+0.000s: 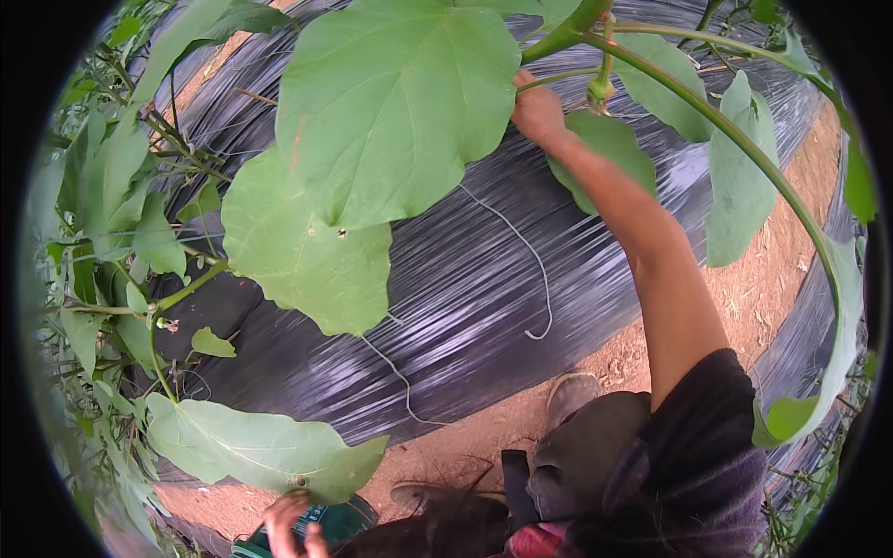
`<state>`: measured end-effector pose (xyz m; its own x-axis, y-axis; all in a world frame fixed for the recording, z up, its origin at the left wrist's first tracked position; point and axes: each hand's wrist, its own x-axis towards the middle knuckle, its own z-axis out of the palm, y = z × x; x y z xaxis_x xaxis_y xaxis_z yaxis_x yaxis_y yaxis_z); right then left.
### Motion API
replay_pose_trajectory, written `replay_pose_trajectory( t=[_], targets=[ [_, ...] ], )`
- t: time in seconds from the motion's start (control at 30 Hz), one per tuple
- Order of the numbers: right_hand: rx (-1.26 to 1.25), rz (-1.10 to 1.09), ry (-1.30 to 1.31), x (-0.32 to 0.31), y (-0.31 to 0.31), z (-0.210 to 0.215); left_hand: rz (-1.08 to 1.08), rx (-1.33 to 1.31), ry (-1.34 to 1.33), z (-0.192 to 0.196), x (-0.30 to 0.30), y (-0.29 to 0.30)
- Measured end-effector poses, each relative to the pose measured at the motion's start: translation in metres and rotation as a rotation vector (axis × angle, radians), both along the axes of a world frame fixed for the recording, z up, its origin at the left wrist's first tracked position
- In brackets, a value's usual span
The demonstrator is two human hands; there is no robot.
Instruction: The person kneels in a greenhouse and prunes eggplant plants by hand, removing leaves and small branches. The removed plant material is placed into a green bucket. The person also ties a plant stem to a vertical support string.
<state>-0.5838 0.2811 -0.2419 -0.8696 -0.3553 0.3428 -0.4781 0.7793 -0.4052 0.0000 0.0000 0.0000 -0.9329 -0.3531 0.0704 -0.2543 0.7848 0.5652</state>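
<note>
My right arm stretches forward to the upper middle, where my right hand [538, 110] reaches in beside a green stem [562, 74]. A large green leaf [386, 102] covers its fingers, so whatever they touch is hidden. Just right of that hand hangs a small green bud or young fruit [600, 90] on a stalk. At the lower edge my left hand [290, 528] has its thumb and fingers apart, with nothing visible in them. It is beside a dark green container [349, 521], under the tip of a low leaf [260, 448].
Black plastic sheeting [484, 307] covers the raised bed, with loose pale strings [530, 246] lying over it. Leafy plants [112, 195] crowd the left side. A long curved stem [735, 135] arches across the right. Bare reddish soil [614, 358] forms the path around my shoes [572, 395].
</note>
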Motion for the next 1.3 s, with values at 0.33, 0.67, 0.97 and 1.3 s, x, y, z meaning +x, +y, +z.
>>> replay_pose_trajectory(
  t=[0.33, 0.67, 0.97, 1.3],
  targets=[
    [0.234, -0.096, -0.194, 0.036, 0.006, -0.010, -0.085, -0.105, -0.841, 0.023, -0.060, 0.016],
    [0.326, 0.354, 0.446, 0.103, 0.046, 0.078, -0.079, 0.323, -0.620, -0.017, -0.113, 0.017],
    [0.374, 0.103, 0.260, 0.043, 0.039, 0.059, -0.024, 0.445, -0.692, -0.026, -0.120, 0.014],
    [0.052, 0.093, 0.321, 0.011, 0.032, 0.011, -0.044, 0.480, -0.665, -0.039, -0.119, 0.010]
  ],
)
